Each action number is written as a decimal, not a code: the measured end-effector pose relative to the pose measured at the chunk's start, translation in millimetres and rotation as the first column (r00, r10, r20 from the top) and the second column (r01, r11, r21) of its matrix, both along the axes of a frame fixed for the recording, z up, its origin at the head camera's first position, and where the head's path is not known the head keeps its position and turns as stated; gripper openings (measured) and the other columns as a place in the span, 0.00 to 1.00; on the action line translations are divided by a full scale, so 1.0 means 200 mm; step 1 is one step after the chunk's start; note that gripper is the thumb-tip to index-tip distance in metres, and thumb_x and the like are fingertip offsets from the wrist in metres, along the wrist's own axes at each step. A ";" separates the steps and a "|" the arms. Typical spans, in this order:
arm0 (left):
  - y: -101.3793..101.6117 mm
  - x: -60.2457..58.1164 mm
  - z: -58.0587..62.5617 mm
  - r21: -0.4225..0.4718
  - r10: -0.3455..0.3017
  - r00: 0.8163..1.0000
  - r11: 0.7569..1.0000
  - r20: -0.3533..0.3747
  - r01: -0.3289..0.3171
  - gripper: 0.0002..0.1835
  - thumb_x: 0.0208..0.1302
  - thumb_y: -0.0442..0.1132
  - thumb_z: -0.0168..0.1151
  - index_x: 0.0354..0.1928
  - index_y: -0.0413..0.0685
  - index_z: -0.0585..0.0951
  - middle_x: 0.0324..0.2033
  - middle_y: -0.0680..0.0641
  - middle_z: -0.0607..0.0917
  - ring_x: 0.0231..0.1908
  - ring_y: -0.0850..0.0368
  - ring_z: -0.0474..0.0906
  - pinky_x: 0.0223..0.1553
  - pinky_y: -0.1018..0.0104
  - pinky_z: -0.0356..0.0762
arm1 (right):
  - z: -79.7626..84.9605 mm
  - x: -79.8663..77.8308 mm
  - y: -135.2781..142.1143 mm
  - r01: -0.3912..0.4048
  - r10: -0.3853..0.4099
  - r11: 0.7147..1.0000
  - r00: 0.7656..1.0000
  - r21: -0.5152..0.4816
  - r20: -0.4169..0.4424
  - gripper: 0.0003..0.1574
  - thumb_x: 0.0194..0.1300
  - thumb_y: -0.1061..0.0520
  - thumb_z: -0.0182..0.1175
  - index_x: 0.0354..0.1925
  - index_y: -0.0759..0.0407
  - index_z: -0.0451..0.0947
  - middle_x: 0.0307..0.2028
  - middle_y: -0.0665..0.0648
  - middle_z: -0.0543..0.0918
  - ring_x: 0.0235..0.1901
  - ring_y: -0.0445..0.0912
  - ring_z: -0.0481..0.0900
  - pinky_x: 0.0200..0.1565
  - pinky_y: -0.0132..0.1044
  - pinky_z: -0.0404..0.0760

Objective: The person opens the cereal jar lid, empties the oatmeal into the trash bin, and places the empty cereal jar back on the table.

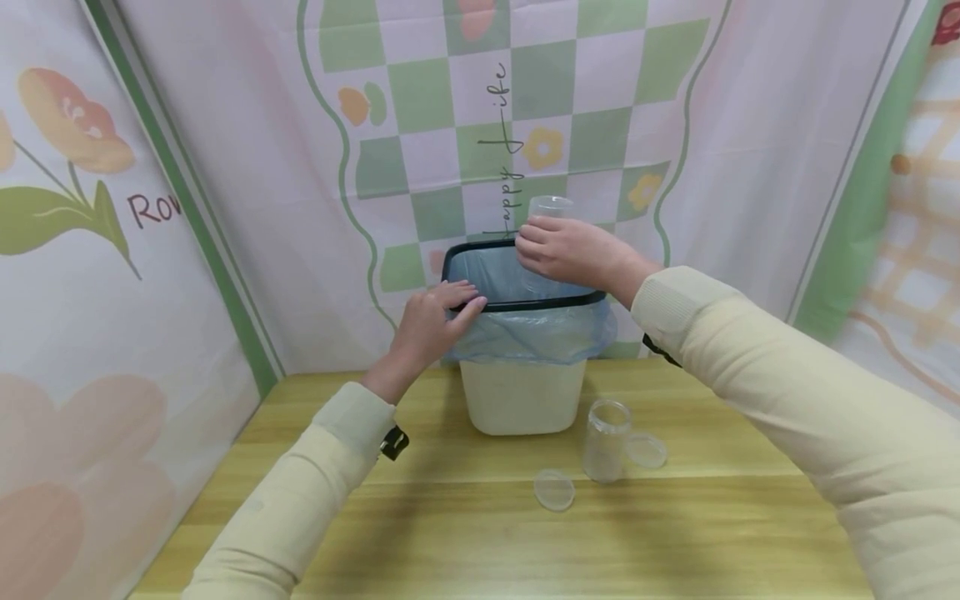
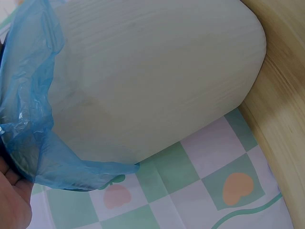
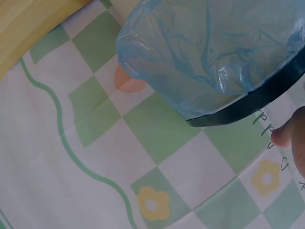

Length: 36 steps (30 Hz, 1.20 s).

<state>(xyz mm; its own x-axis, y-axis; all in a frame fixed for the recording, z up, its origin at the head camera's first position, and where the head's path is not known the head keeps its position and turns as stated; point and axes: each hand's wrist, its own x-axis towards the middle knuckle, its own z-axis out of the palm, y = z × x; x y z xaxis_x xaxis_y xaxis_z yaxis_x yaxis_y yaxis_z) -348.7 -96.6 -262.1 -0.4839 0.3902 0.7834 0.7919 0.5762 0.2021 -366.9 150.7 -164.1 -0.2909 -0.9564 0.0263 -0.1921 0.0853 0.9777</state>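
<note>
A cream trash can (image 1: 522,400) with a black rim and a blue plastic bag (image 1: 532,333) folded over it stands on the table. My left hand (image 1: 431,325) grips its near left rim corner, fingers over the edge. Over the opening, my right hand (image 1: 566,252) holds a clear plastic jar (image 1: 551,206) by its side; its lower part is hard to make out. Another clear jar (image 1: 606,442) stands upright without a lid on the table, in front of the can. Near it lie two clear round lids, a left lid (image 1: 554,490) and a right lid (image 1: 647,451).
The wooden table (image 1: 420,533) has its back edge against a printed curtain (image 1: 622,50) with green checks. More printed cloth hangs at the left (image 1: 90,333) and right. The can stands close to the back curtain.
</note>
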 end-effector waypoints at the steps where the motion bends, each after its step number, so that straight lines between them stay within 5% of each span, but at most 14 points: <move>1: 0.00 0.00 0.00 -0.001 0.000 1.000 1.000 -0.001 0.000 0.14 0.68 0.42 0.62 0.46 0.39 0.86 0.43 0.43 0.87 0.51 0.51 0.81 0.59 0.58 0.72 | 0.00 0.00 0.00 -0.004 0.004 1.000 1.000 0.009 -0.007 0.20 0.63 0.66 0.63 0.55 0.62 0.76 0.53 0.60 0.77 0.54 0.53 0.73 0.62 0.43 0.67; 13: 0.00 -0.02 -0.01 -0.005 0.001 1.000 1.000 -0.023 -0.001 0.13 0.67 0.42 0.62 0.45 0.40 0.87 0.43 0.43 0.87 0.50 0.50 0.82 0.58 0.56 0.73 | 0.00 0.01 -0.02 0.015 0.001 0.991 0.993 0.134 -0.121 0.22 0.66 0.61 0.62 0.58 0.60 0.74 0.57 0.59 0.75 0.60 0.52 0.70 0.68 0.43 0.58; 25: 0.00 -0.02 0.00 -0.006 0.000 0.999 1.000 -0.035 0.000 0.13 0.67 0.42 0.62 0.45 0.40 0.87 0.42 0.43 0.87 0.50 0.51 0.82 0.59 0.58 0.72 | 0.03 0.02 -0.03 -0.025 0.051 0.991 0.978 0.130 -0.201 0.23 0.66 0.61 0.62 0.59 0.61 0.73 0.59 0.60 0.75 0.62 0.52 0.69 0.70 0.43 0.54; 36: 0.00 -0.02 0.00 -0.016 -0.001 0.999 1.000 -0.040 0.000 0.13 0.67 0.42 0.62 0.45 0.40 0.87 0.42 0.43 0.87 0.50 0.50 0.82 0.59 0.57 0.72 | -0.01 0.00 -0.03 -0.047 0.081 0.971 0.987 0.234 -0.136 0.21 0.64 0.60 0.65 0.56 0.56 0.78 0.57 0.58 0.75 0.60 0.51 0.70 0.69 0.43 0.56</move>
